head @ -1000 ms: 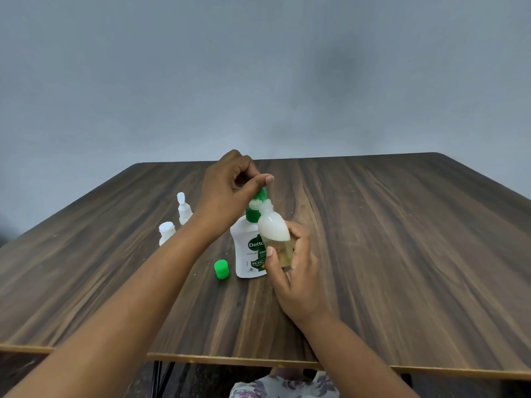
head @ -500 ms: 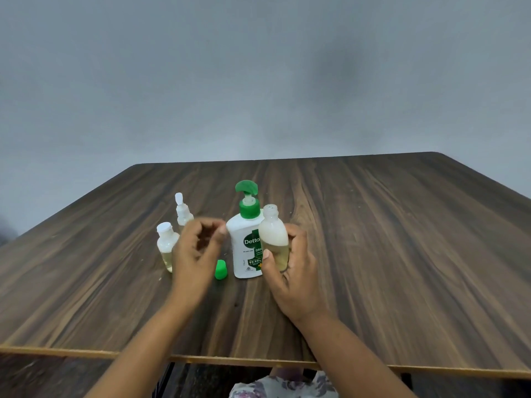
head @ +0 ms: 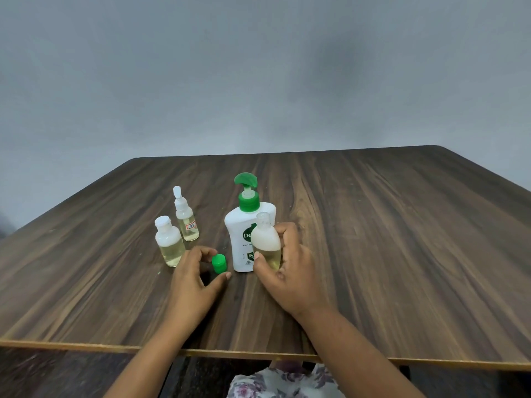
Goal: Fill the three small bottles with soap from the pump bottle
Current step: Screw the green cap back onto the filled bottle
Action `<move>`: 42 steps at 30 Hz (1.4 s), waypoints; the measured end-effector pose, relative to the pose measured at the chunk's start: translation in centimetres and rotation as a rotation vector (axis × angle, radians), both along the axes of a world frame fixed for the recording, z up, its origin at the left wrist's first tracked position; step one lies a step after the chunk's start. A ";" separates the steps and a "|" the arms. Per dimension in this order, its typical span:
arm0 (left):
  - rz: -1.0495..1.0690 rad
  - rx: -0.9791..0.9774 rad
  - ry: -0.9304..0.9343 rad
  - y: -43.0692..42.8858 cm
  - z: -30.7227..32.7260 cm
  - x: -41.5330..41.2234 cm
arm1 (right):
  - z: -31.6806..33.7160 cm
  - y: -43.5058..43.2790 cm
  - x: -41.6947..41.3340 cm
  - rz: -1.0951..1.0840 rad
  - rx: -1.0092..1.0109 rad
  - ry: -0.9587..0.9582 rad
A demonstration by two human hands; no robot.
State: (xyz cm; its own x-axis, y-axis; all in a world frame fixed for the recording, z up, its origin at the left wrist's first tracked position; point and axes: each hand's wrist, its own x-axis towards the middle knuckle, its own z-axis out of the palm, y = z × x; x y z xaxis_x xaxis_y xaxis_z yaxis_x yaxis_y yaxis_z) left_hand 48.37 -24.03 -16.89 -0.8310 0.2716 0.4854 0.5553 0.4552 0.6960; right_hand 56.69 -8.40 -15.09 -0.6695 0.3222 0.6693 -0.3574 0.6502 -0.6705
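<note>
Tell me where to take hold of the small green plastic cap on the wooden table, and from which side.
Pinch the small green plastic cap across its round side wall, from above and the left. It stands on the dark wooden table with the white pump bottle close on its right, and the left hand cups the open side.

The bare left forearm enters at 7 o'clock and reaches toward 1 o'clock, and the left hand point(head: 198, 278) hovers palm-down, with fingers and thumb arched apart in a loose C around a small green plastic cap point(head: 219, 263), a gap showing on each side. The bare right forearm enters at 5 o'clock and angles toward 11 o'clock. The right hand point(head: 290, 271) has its thumb on the front and its fingers curled round the back of a small translucent plastic bottle point(head: 265, 245), gripping it upright.
</note>
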 end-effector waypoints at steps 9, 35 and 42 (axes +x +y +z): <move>0.072 0.255 -0.043 0.1 0.6 -0.4 | -0.4 0.0 -0.2 0.104 0.176 -0.194; -0.311 0.544 -0.047 3.0 3.6 3.9 | -0.5 0.1 -0.4 0.178 0.240 -0.279; -0.293 0.593 0.041 2.9 2.7 4.5 | -0.3 0.1 -0.5 0.159 0.265 -0.273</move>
State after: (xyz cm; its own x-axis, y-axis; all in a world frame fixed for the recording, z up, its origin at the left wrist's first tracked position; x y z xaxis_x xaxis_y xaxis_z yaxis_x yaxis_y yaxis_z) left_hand 52.89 -21.10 -14.19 -0.7411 0.1608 0.6519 0.6293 -0.1721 0.7579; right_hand 56.23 -8.35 -15.40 -0.8617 0.0406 0.5057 -0.2993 0.7642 -0.5713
